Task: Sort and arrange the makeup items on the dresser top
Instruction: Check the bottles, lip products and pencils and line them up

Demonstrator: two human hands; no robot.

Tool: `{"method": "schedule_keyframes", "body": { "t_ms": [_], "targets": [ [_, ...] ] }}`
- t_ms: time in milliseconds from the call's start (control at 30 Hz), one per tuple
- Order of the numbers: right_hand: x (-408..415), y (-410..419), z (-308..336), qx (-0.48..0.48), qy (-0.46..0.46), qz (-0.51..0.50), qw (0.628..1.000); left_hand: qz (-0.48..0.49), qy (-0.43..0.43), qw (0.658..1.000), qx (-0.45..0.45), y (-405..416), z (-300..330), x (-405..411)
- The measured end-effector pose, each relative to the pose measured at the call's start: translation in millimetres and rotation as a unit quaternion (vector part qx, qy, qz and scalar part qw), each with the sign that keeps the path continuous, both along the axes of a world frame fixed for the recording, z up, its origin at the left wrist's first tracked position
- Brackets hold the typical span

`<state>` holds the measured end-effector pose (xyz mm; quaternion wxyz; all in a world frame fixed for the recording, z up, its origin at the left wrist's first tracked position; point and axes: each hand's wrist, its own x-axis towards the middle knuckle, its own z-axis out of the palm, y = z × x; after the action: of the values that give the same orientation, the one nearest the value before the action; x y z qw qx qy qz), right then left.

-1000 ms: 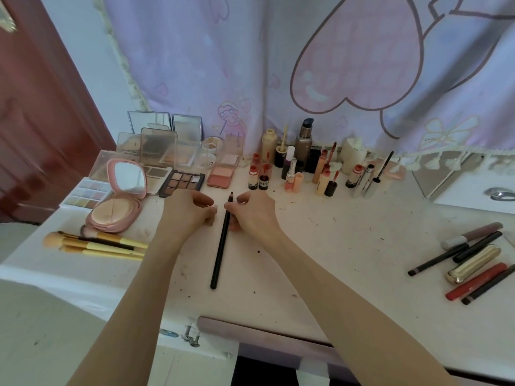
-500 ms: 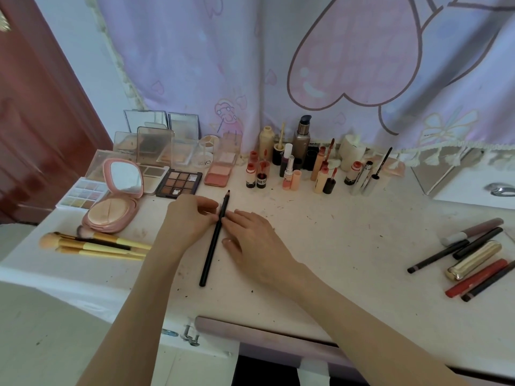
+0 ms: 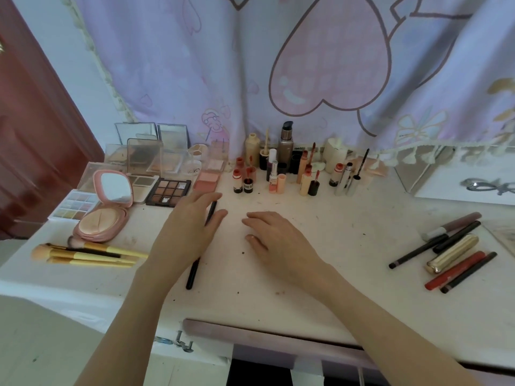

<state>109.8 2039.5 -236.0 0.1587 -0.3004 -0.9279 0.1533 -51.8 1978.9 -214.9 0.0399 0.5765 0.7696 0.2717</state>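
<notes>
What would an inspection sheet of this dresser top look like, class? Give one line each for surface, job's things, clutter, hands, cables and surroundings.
Surface: white dresser top, speckled with dark crumbs.
Job's things: black pencil lying partly under the left hand; yellow-handled brushes at left; palettes and pink compact rear left; bottles and tubes along the back.
Clutter: loose pencils and gold tube at right.
Hands: left open over the pencil; right hand open, flat, empty.
Cables: nothing seen.
Surroundings: heart-print curtain behind; red-brown door at left.

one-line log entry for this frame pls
left hand: open, flat over black pencil | right hand: open, palm down on dresser top, empty | pencil: lying on dresser | phase: pencil placement
</notes>
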Motion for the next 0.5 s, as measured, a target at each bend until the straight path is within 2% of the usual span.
{"method": "schedule_keyframes", "body": {
  "t_ms": [133,333,500],
  "targets": [
    [49.9,7.1,11.5,0.022,0.026,-0.055,0.998,-0.094,0.041,0.995,0.014,9.1,0.5,44.7],
    [141.6,23.4,8.2,0.062,0.032,-0.152,0.986,-0.232,0.028,0.972,-0.005,28.1,-9.5,125.6],
    [209.0,32.9,-2.8,0.082,0.011,-0.219,0.972,-0.287,0.021,0.958,-0.017,45.4,-22.0,185.2]
  ]
}}
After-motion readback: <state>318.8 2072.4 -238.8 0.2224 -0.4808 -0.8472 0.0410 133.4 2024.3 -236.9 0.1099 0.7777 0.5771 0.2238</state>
